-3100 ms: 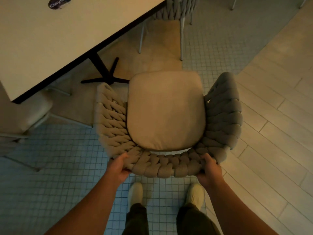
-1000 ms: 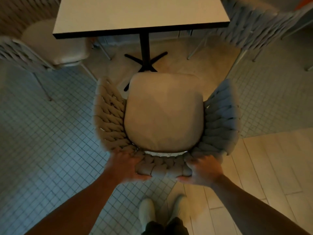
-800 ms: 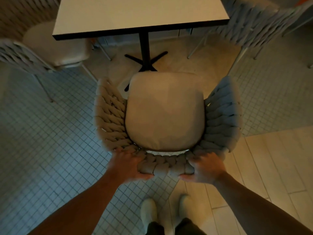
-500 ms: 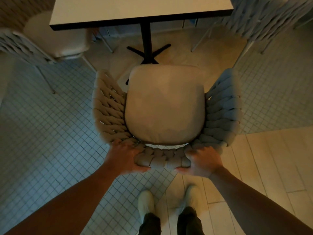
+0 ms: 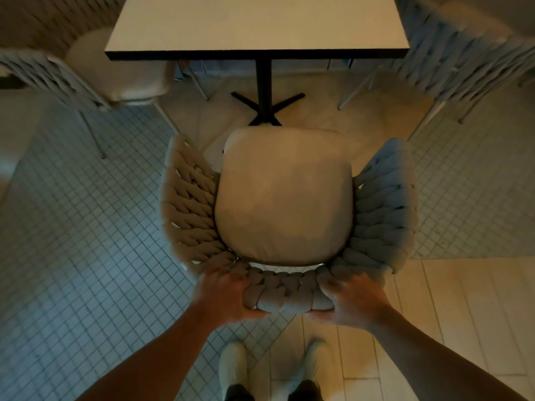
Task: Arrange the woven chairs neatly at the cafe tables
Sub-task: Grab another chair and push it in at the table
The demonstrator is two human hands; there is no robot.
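At the upper left of the frame, the left woven chair (image 5: 95, 73) is sitting beside the worktop (image 5: 254, 24), angled off its corner rather than square, so it is probably waiting for its own straightening. At lower centre, the left hand (image 5: 223, 296) is holding the braided back rim of the centre woven chair (image 5: 283, 198), its grip wrapped round the weave with the thumb underneath. This chair is standing mid-frame, facing the worktop's near edge squarely, with its seat cushion reaching the black pedestal base (image 5: 267, 105) but not yet lying under the top. It looks lined up, with the push-in remaining. The right hand (image 5: 356, 302) is mirroring the left, its grip closed round the same rim. At the upper right, the right woven chair (image 5: 463, 53) is showing blurred and turned at a slant, so it seems to be needing attention too.
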